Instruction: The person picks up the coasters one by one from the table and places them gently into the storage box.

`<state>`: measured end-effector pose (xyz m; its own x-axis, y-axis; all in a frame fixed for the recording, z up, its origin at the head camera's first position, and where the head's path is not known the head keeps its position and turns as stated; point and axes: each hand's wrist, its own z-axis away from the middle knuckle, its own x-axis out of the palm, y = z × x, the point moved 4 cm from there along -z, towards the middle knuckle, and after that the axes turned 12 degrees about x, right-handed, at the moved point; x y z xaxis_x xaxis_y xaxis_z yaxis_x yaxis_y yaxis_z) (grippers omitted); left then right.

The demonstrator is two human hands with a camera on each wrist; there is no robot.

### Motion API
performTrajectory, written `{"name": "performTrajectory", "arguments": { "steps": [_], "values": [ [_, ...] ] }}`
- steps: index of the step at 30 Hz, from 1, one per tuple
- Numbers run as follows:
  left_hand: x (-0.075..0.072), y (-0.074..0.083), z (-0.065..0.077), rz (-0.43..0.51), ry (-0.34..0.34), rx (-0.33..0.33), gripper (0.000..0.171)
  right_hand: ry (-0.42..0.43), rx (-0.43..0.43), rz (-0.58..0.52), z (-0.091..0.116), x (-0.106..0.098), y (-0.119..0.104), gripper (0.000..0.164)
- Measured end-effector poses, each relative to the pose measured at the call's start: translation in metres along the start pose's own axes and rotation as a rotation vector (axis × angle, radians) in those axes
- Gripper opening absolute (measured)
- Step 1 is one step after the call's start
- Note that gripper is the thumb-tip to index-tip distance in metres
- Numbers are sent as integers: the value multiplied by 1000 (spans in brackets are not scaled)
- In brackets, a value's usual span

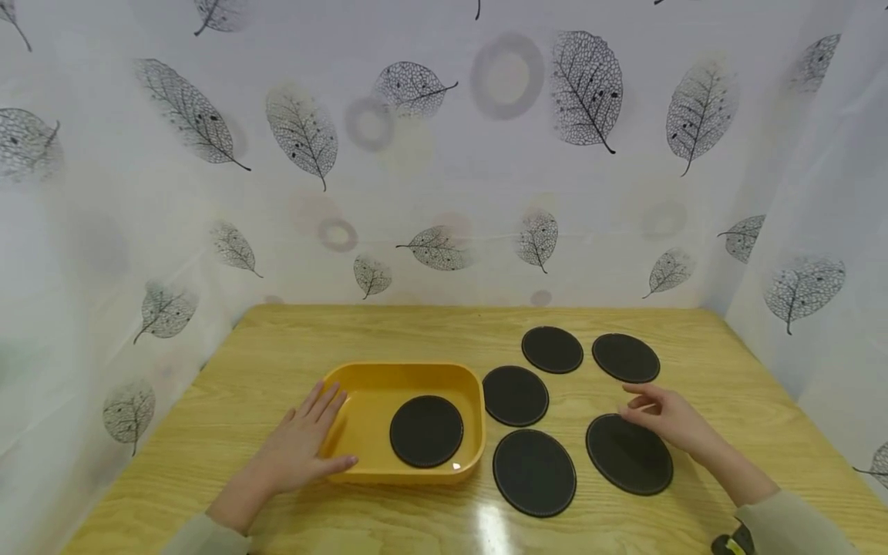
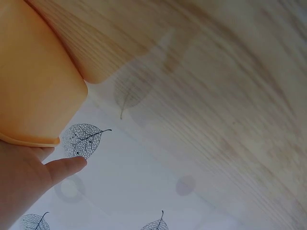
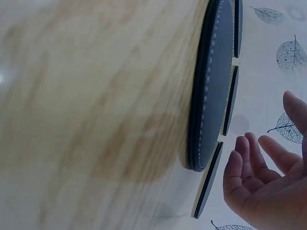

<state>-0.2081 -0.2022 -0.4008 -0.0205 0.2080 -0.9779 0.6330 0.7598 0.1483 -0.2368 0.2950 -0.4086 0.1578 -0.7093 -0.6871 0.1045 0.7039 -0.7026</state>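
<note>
No text, label, brand, number or sign readable in any view. Discs [image 1: 426,431]: no lettering or logo legible on faces or edges. Tray [image 1: 362,433]: no writing legible. Backdrop [image 1: 451,177]: no words or figures legible. Tabletop [image 1: 388,333]: none either.

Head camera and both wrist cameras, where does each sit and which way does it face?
Head: worn on the head, facing forward and down at the yellow tray and black discs; left hand, right hand and sleeves show.
Left wrist: worn there, facing past the left hand to the yellow tray's outside; that hand shows partly.
Right wrist: worn there, facing across the table toward black discs; the right hand shows.
Head and left wrist share the yellow tray; head and right wrist, black discs.
</note>
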Motion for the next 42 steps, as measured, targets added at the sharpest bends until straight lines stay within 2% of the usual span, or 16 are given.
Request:
{"name": "performTrajectory", "arguments": {
  "steps": [13, 19, 26, 32, 42],
  "values": [
    [0, 1, 0, -24, 1, 6, 88, -31, -4, 118, -4, 6, 8, 61],
    [-1, 0, 0, -6, -7, -3, 88, -64, -13, 159, -5, 8, 11, 66],
    [-1, 1, 0, 5, -10, -8, 88, -120, -90, 230, -7, 13, 12, 76],
    [-1, 1, 0, -3, -8, -6, 88, -92, -130, 311, -3, 15, 11, 79],
    [0, 2, 0, -23, 5, 2, 87, -96, -157, 323, -4, 18, 11, 77]
  ]
}}
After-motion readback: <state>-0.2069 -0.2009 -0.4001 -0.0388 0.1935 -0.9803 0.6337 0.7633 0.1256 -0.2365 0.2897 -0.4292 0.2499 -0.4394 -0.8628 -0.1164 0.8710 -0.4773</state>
